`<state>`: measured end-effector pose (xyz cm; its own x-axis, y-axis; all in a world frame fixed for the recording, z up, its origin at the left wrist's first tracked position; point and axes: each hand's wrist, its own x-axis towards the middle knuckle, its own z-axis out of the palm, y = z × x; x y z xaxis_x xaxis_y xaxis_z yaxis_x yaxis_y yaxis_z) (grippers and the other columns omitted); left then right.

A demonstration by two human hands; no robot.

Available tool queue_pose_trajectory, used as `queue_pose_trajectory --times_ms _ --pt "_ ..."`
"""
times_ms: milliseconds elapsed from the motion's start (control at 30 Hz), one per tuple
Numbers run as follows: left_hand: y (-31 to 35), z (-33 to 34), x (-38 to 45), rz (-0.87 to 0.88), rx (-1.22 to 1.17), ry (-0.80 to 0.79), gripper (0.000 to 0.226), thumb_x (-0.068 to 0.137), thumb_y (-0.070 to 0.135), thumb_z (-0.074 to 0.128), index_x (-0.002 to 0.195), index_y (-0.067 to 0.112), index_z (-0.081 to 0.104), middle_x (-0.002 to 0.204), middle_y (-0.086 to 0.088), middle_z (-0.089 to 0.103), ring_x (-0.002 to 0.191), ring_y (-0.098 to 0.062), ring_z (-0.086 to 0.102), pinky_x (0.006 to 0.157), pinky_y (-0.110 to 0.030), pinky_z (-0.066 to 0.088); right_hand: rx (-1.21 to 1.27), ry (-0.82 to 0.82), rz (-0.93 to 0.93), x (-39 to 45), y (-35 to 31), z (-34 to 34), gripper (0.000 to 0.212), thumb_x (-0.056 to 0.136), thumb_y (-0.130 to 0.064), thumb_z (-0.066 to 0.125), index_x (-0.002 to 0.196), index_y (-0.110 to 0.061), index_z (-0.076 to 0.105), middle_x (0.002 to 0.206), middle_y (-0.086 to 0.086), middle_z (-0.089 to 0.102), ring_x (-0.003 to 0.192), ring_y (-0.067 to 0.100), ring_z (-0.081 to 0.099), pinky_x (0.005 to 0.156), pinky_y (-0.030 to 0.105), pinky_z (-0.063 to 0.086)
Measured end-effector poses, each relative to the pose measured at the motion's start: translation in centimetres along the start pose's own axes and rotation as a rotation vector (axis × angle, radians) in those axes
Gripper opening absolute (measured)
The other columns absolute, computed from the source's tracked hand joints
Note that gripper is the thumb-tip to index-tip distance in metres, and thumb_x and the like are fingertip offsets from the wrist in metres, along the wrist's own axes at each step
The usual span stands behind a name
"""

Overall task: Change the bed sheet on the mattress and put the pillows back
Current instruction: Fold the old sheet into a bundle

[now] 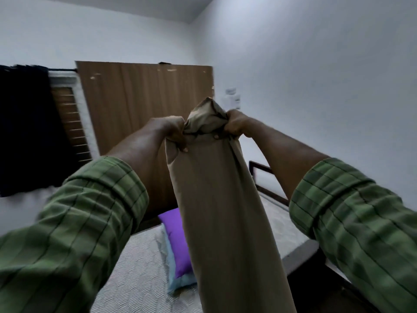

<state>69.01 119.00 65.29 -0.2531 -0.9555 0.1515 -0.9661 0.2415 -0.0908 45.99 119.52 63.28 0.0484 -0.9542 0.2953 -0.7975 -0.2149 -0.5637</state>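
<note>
A tan bed sheet [225, 211] is held raised in the middle of the view, above the mattress [140, 263]. Its bunched top end is gripped by both hands: the left hand [172, 132] is closed around the left side of the bunch, and the right hand [234, 125] is closed around the right side, fingers curled into the cloth. The remainder of the sheet hangs down as a long folded band toward the near edge. On the bare quilted mattress, a purple pillow [177, 240] is seen lying on a light blue pillow [178, 281], partly hidden behind the sheet. A wooden board [140, 105] stands against the far wall
</note>
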Motion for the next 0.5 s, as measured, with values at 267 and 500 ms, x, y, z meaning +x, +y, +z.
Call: queue_pose_trajectory --times_ms 267,500 --pt "-11.8 -0.7 -4.6 -0.253 0.220 0.040 0.054 0.061 0.054 0.093 0.098 0.030 0.062 0.090 0.002 0.060 0.085 -0.022 0.059 0.082 -0.035 0.057 0.055 -0.068 -0.211 4.0 -10.4 8.8 0.030 0.069 -0.034 0.091 0.082 -0.027 0.066 0.089 -0.002 0.067 0.078 0.015 0.065 0.055 0.021 0.047" --pt "-22.4 -2.5 -6.4 -0.359 0.314 0.262 0.027 0.084 0.036 0.081 0.104 0.023 0.069 0.106 -0.005 0.067 0.106 -0.030 0.065 0.088 -0.039 0.051 0.070 -0.037 -0.317 8.5 -19.7 13.6 0.024 0.076 -0.028 0.088 0.089 -0.017 0.070 0.092 0.007 0.070 0.076 0.023 0.070 0.056 0.029 0.056"
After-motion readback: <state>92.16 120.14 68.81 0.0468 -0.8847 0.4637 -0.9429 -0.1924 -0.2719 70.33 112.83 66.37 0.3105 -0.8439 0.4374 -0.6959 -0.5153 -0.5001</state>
